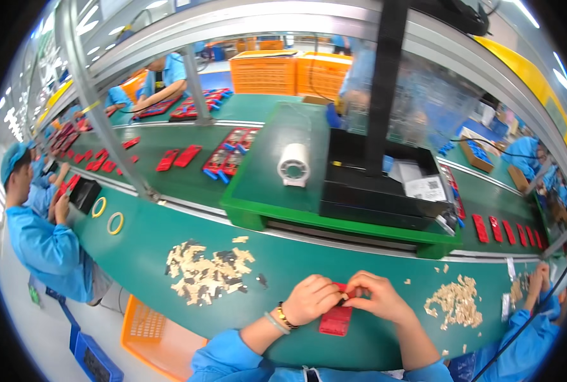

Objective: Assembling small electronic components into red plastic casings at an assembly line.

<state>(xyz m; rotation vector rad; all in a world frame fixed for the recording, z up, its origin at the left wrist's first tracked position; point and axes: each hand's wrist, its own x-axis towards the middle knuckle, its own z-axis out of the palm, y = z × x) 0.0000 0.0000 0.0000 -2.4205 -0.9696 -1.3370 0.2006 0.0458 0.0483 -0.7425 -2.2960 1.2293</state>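
White label (423, 188) on black machine (372, 184)

A flat red plastic casing (335, 319) lies on the green work table (283, 267), under both hands: left hand (312, 299) beside right hand (377, 297), touching. A heap of small beige and black pieces (207, 270) lies to their left, a heap of small beige pieces (455, 302) to their right. Behind stands a raised green platform (264, 191), bearing a white cylindrical fan (294, 164) left of a black box-shaped machine (379, 184).

Both forearms wear bright blue work sleeves ending short of the wrists. The left hand (310, 299) has two bracelets at its wrist: one pale band, one dark beaded with gold. The right hand (379, 296) is bare, without jewellery.
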